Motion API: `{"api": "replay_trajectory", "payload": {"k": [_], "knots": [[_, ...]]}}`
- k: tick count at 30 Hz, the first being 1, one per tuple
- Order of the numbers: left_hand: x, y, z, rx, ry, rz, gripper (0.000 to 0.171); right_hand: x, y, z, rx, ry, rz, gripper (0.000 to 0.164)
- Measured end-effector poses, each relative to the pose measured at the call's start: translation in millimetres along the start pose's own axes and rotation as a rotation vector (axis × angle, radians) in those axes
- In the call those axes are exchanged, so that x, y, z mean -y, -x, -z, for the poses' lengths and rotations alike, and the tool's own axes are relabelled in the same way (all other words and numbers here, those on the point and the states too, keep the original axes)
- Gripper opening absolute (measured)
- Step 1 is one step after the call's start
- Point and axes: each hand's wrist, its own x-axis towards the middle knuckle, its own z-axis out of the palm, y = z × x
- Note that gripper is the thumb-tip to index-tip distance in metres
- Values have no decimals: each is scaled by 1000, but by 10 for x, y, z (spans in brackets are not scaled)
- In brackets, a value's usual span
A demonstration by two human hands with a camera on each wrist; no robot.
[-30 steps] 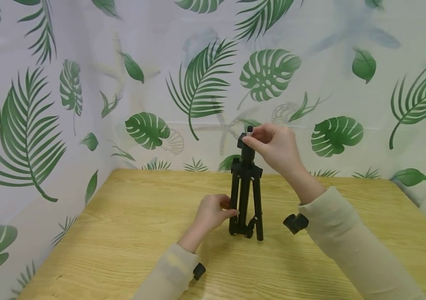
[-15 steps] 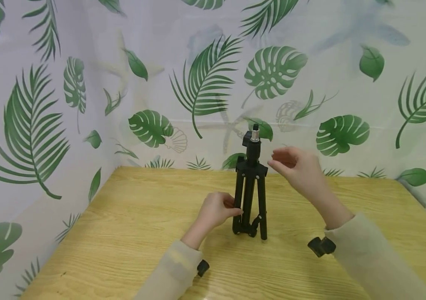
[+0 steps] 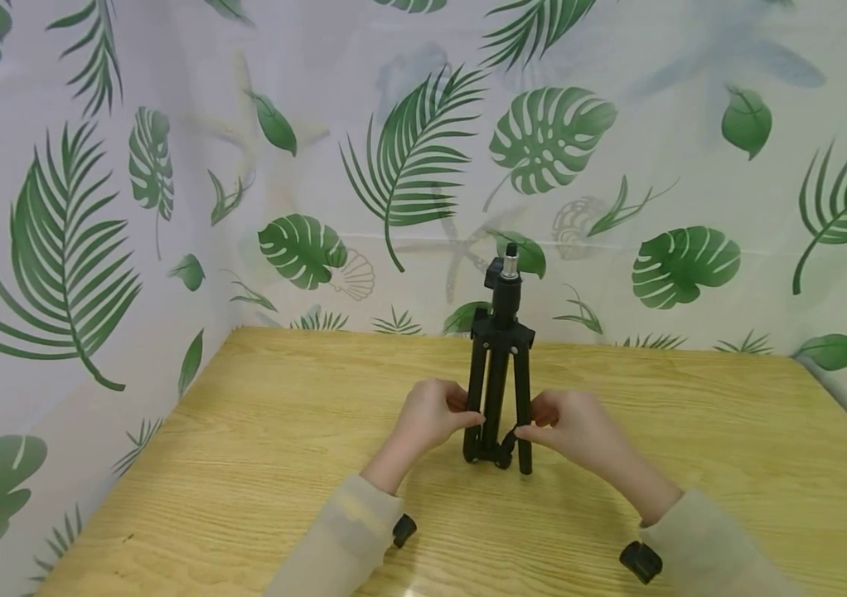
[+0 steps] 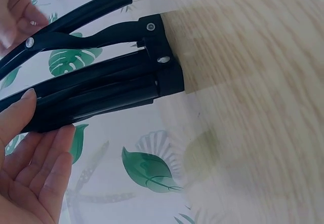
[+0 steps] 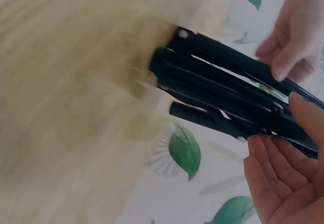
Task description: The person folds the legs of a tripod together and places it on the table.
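head view: the black tripod (image 3: 496, 365) stands upright on the wood-grain table (image 3: 289, 423), leaf-print backdrop (image 3: 319, 182) behind, and only here its silver stud (image 3: 510, 264) shows; left hand (image 3: 427, 417) pinches the left leg (image 3: 476, 373), right hand (image 3: 580, 427) the right leg (image 3: 522, 381), both low down. left wrist: there's a strut (image 4: 101, 40), close up, riveted. right wrist: the legs run out past the pinching right hand.

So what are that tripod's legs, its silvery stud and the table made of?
Tripod legs: painted metal or plastic, unclear; smooth, black, faintly glossy.
Stud: probably bare metal, from its silvery shine.
Table: smooth wood or wood-look laminate, from its yellowish grain.
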Motion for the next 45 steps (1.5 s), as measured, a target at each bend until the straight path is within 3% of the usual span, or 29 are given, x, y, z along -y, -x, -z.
{"api": "replay_trajectory", "payload": {"k": [15,33,38,45], "knots": [[25,2,-37,-11,23,9,27,-16,11,-191,-126,-28,-38,13],[28,18,-48,-39,33,-29,22,23,-71,-255,-125,-102,-77,16],[41,5,-73,-51,30,-60,20,-65,-80,-211,-79,-184,-26,19],[63,5,-79,-30,-4,-92,18,-261,-79,-100,-33,-298,-96,34]]}}
